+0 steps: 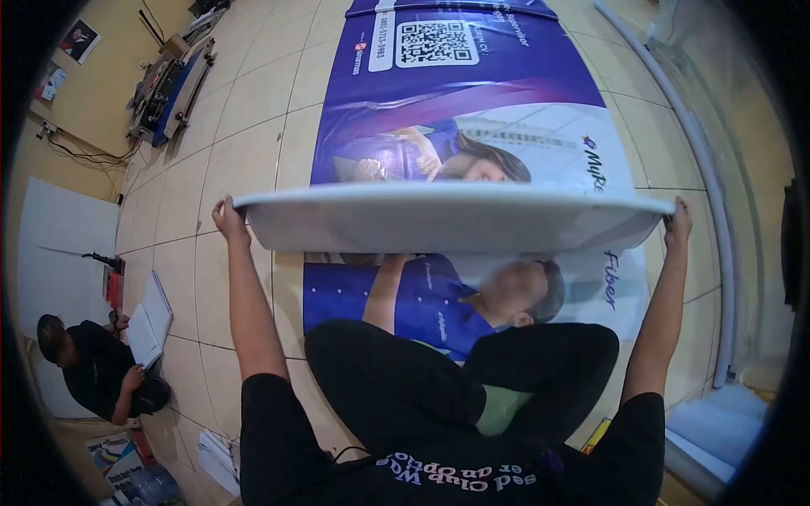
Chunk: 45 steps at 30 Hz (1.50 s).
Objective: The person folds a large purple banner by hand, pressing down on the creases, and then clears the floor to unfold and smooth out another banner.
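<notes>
White board panel point(447, 221): long, pale, flat sheet held level above a printed banner, spanning the view from side to side. Left hand point(228, 215) closed on its left end, fingers curled over the edge; right hand point(679, 221) closed on its right end in the same way. Both arms stretched forward, well apart.

Printed vinyl banner point(460, 93): spread flat on the tiled floor point(245, 152) beneath the panel. Purple and white, with a QR code point(436, 42) near the far end, pictures of people, and part lettering at the right edge. The panel hides a band across the banner's middle.

Person's own legs point(456, 379): black trousers, crossed, resting on the near end of the banner.

Second person point(97, 367): seated on the floor at far left, dark shirt, holding a white board point(150, 316) upright; well apart from the panel.

Other items: large white sheet point(63, 244) leaning at the left wall; a machine or press point(169, 88) on the floor at upper left; printed papers point(126, 464) at lower left; a pale pipe-like rail point(709, 185) curving along the right side.
</notes>
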Available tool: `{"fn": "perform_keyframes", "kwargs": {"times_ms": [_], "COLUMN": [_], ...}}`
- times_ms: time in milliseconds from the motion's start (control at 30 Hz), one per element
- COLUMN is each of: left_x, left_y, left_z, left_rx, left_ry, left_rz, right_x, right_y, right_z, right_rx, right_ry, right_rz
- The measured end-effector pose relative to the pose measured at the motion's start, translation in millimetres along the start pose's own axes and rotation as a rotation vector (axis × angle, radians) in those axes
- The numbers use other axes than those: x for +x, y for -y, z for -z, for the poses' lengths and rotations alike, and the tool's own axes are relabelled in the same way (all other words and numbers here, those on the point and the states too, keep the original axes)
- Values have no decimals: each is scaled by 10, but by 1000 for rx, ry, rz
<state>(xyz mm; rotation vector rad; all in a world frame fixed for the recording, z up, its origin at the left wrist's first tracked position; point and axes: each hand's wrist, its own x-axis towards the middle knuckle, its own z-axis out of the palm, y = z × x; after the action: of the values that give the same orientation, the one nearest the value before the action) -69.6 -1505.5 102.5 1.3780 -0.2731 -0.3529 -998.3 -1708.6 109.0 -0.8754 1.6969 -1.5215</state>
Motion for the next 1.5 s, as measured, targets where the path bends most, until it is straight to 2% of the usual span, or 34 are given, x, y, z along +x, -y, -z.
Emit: {"fn": "perform_keyframes", "kwargs": {"times_ms": [33, 67, 100, 133, 200, 233, 300, 333, 400, 433, 500, 567, 633, 733, 767, 833, 900, 967, 1000, 1100, 1167, 1200, 1233, 1267, 1300, 1367, 1433, 1500], "left_x": [46, 223, 415, 381, 349, 346, 316, 282, 165, 79, -106, -73, -223, -417, -464, -519, -565, -64, -147, -329, -379, -425, -446, -324, -197, -530, -417, -312], "left_y": [41, 259, 595, 926, 1251, 1382, 1528, 1551, 1524, 1491, 1433, 1475, 1382, 1323, 1332, 1401, 1231, 1744, 1709, 1344, 1295, 1341, 1427, 1640, 1868, 1496, 1627, 1826], "left_z": [-139, -63, 7, 46, 151, 265, 537, 624, 732, 708, 686, 832, 854, 884, 905, 888, 822, 1309, 1217, 1061, 1041, 1089, 1140, 1395, 1483, 1046, 986, 932], "left_rx": [-173, -72, 25, 650, 742, 841, 1058, 1082, 777, 779, 771, 692, 574, 621, 607, 915, 1061, 347, 351, 218, 83, 101, 111, -29, -172, -123, -121, -123], "left_ry": [37, 45, 56, -35, 27, 82, 180, 180, 249, 237, 212, 203, 288, 253, 257, -118, -244, -103, -73, -109, -71, -93, -96, 63, 223, 20, 59, 68], "left_rz": [-9, 26, 62, -96, -31, 33, 177, 188, -4, -13, -57, -34, 64, -11, -12, 50, 118, 366, 363, 360, 181, 196, 215, 325, 435, 537, 607, 653], "right_x": [-180, -254, -144, 85, 329, -55, -117, -214, -332, -318, -192, -306, -482, -435, -609, -796, -896, -871, -763, -891, -835, -810, -909, -1050, -1016, -1191, -1243, -1254], "right_y": [217, 290, -38, -610, -1551, -1446, -1634, -1662, -1536, -1605, -1886, -1675, -1493, -1714, -1774, -1671, -1662, -1800, -1966, -1684, -1807, -1980, -1947, -1682, -1703, -1388, -1312, -1322], "right_z": [-305, -487, -476, -331, -72, -169, -162, -121, -133, -130, 100, 67, 106, 521, 360, 425, 485, 494, 566, 491, 508, 615, 615, 533, 546, 375, 295, 292], "right_rx": [110, 216, -66, -345, -1009, -764, -668, -681, -595, -585, -278, -299, 41, -120, 11, -114, -173, -258, -223, -132, -15, 18, -77, -228, -272, -190, -236, -164], "right_ry": [-66, -138, -75, -12, 141, 99, 1, 11, 41, 50, 24, 23, 26, 144, -53, 34, 64, -54, -42, 12, 8, -11, 11, 21, 21, 5, 61, 231], "right_rz": [-6, -13, -24, -29, -29, 33, 77, 54, 87, 89, -19, -14, -396, -508, -412, -415, -362, -291, -269, -369, -323, -277, -279, -274, -295, -371, -399, -434]}}
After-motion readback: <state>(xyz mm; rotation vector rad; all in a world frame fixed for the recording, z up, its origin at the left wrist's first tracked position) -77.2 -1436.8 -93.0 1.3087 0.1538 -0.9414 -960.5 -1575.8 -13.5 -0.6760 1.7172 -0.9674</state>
